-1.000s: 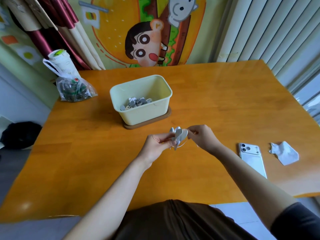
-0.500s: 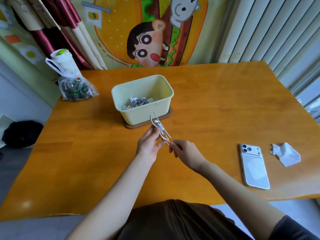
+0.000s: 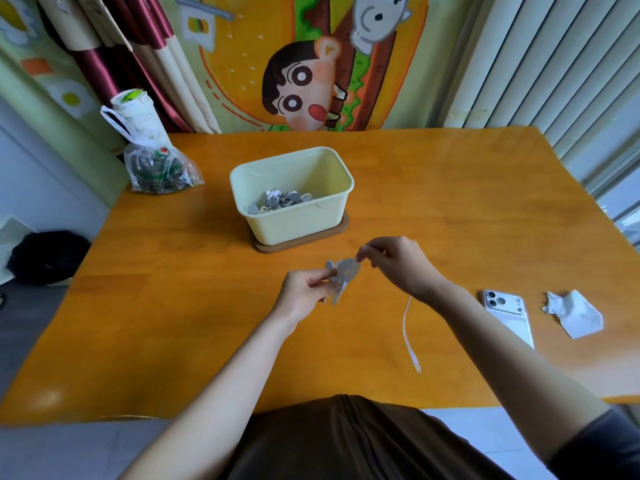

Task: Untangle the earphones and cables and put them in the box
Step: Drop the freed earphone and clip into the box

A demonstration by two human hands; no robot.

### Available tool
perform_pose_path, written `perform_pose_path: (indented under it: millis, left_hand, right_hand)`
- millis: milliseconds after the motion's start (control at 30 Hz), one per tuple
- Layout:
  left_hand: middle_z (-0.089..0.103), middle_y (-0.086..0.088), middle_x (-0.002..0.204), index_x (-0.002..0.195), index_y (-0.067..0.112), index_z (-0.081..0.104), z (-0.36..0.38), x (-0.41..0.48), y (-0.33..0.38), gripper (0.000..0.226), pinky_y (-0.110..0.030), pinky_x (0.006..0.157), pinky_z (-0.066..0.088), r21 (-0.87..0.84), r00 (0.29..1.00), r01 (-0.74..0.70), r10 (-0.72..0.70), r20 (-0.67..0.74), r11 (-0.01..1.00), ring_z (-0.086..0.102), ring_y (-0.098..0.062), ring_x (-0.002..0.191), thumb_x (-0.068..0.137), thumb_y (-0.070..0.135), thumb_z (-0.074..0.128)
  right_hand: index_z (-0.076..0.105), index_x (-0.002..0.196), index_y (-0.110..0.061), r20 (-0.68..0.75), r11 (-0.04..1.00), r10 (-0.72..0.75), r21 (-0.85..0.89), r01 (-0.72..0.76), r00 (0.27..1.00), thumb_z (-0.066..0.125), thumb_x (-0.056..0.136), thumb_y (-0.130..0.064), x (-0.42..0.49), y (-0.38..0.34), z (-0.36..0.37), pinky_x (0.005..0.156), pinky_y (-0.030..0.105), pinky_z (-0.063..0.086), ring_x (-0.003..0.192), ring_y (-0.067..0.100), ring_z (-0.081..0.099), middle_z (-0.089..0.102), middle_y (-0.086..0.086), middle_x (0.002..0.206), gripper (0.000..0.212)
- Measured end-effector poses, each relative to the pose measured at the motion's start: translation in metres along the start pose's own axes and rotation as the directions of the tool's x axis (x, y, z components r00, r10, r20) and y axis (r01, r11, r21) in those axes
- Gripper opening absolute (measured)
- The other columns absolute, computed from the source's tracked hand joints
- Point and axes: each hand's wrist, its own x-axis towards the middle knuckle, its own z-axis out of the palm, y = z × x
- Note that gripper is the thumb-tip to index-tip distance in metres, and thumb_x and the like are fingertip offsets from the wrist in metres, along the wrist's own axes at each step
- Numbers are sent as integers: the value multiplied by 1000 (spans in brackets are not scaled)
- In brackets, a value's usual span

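Head view: above the orange table [image 3: 173,306], the left hand [image 3: 304,289] pinches a grey earphone bundle [image 3: 343,275], while the right hand [image 3: 398,265], fingers curled, pinches its upper end. A white cable [image 3: 406,327] trails from beneath the right wrist toward the table's near edge. The pale-yellow box [image 3: 294,226], holding similar grey pieces [image 3: 280,200], stands on a brown base [image 3: 277,248] just beyond the hands. A white phone [image 3: 509,313] and crumpled tissue [image 3: 575,315] lie right, a plastic bag [image 3: 159,171] far left.
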Motion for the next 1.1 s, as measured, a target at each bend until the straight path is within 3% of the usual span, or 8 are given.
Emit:
perform_pose_path:
  millis: [200, 300, 400, 600, 800, 933, 1000, 1100]
  left_hand:
    - [71, 9, 78, 102, 18, 71, 6, -7, 9, 23, -20, 73, 50, -177, 985, -16, 46, 169, 984, 55, -12, 75, 83, 5, 67]
    - [71, 5, 79, 102, 15, 71, 8, -8, 12, 22, -23, 79, 52, -262, 983, -48, 92, 159, 964, 54, -19, 82, 82, 5, 65]
    - [72, 0, 86, 102, 19, 74, 8, -8, 17, 26, -27, 84, 53, -357, 984, -60, 116, 136, 932, 59, -22, 89, 78, 11, 66]
    - [74, 5, 97, 90, 24, 78, 8, -4, 28, 28, -32, 81, 57, -571, 995, -29, 81, 66, 820, 67, -13, 93, 80, 6, 59]
    - [72, 7, 104, 110, 21, 67, 4, 4, 23, 25, -35, 85, 54, -630, 974, -70, -84, -211, 773, 65, -11, 103, 89, 9, 59]
    - [71, 7, 95, 116, 19, 66, 4, 4, 10, 28, -27, 79, 53, -460, 921, -63, -126, -369, 886, 65, -6, 87, 89, 9, 63]
    - [70, 11, 88, 110, 28, 67, 0, 6, 1, 29, -24, 79, 51, -237, 914, -63, -40, -405, 970, 62, -6, 83, 89, 8, 64]
    - [68, 18, 84, 109, 29, 68, -6, 8, -10, 31, -26, 83, 50, 30, 921, -91, 95, -378, 995, 61, -2, 82, 86, 9, 68]
  right_hand:
    - [64, 72, -26, -27, 998, 69, 13, -68, 997, 55, 94, -25, 2, 16, 0, 51, 15, 34, 51, 4, 46, 58, -7, 66, 24]
    - [58, 63, -29, -17, 995, 78, 70, -77, 997, 56, 94, -26, -4, 18, 8, 48, 13, 33, 47, -4, 47, 53, -11, 60, 31]
    - [67, 70, -20, 37, 983, 110, 147, -114, 993, 53, 95, -28, -9, 18, 17, 45, 13, 31, 44, -3, 44, 55, -9, 62, 30]
    - [63, 68, -22, 183, 952, 136, 249, -180, 974, 46, 98, -23, -16, 13, 38, 49, 19, 29, 48, 7, 37, 54, -9, 60, 34]
    - [60, 70, -24, 229, 961, 62, 251, -120, 972, 44, 99, -28, -29, 3, 55, 51, 22, 33, 49, 8, 39, 56, -10, 62, 33]
    - [62, 77, -20, 193, 980, -34, 201, -5, 981, 44, 99, -25, -32, -9, 52, 47, 15, 32, 46, 3, 43, 57, -9, 64, 30]
    - [63, 79, -21, 181, 982, -50, 187, 15, 982, 43, 99, -25, -30, -13, 47, 47, 15, 34, 47, 3, 44, 56, -10, 65, 28]
    - [64, 81, -23, 157, 990, -51, 136, 30, 986, 44, 99, -23, -24, -15, 34, 50, 14, 36, 51, -1, 48, 55, -12, 65, 27]
